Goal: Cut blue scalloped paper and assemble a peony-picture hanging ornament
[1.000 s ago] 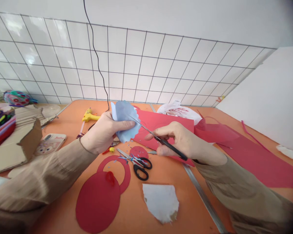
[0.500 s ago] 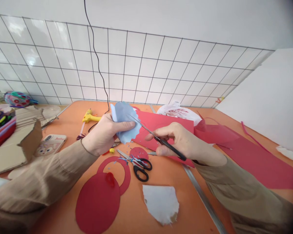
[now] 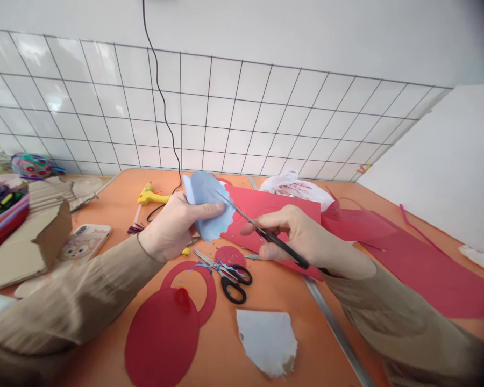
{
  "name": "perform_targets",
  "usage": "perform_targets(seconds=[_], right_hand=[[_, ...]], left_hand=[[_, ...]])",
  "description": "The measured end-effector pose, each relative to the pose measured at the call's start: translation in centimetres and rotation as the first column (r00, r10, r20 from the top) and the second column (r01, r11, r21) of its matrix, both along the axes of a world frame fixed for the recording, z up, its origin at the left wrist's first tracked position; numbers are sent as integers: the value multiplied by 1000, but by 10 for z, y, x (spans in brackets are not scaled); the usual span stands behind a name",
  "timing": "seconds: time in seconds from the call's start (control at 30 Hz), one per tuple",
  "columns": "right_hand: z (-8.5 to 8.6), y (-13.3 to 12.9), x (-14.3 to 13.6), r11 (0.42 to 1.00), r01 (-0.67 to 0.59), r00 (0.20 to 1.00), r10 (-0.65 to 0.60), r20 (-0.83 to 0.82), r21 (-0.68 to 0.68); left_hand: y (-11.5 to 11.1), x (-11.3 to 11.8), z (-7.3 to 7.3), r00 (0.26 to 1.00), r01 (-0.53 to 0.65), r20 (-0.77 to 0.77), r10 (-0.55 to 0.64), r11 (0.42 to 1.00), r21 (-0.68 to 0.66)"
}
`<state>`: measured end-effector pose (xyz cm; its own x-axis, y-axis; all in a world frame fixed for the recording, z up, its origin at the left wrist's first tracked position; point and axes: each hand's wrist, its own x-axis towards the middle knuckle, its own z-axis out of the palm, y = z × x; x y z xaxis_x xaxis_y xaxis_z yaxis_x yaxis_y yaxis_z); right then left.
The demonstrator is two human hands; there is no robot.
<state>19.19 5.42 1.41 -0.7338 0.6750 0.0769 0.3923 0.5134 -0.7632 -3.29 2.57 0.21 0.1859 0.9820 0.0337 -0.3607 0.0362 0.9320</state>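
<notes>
The left hand (image 3: 170, 224) pinches wavy-edged blue paper (image 3: 205, 190). To its right, the right hand (image 3: 300, 230) curls its fingers round black-handled scissors (image 3: 283, 246); the long blades point far and left, over the paper.

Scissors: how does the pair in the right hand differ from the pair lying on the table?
The held scissors are in the right hand; the lying scissors rest on the table. The held scissors show nearly edge-on; the lying scissors show both handle loops. Both have black handles and metal blades.
</notes>
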Motion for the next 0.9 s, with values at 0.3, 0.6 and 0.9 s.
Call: perform_targets(seconds=[0.3,0.6,0.9], right_hand=[[1,-1,0,999,-2,1000,2,-3,-38],[4,-3,-2,1000,8,1000,-8,10,-11],[5,-3,-3,999,26,1000,-26,0,-39]], left_hand=[[-2,1,2,999,-1,37,1,1000,-1],[-2,2,2,999,-19,28,19,1000,-13],[-4,4,1,997,-18,74,19,1000,-20]])
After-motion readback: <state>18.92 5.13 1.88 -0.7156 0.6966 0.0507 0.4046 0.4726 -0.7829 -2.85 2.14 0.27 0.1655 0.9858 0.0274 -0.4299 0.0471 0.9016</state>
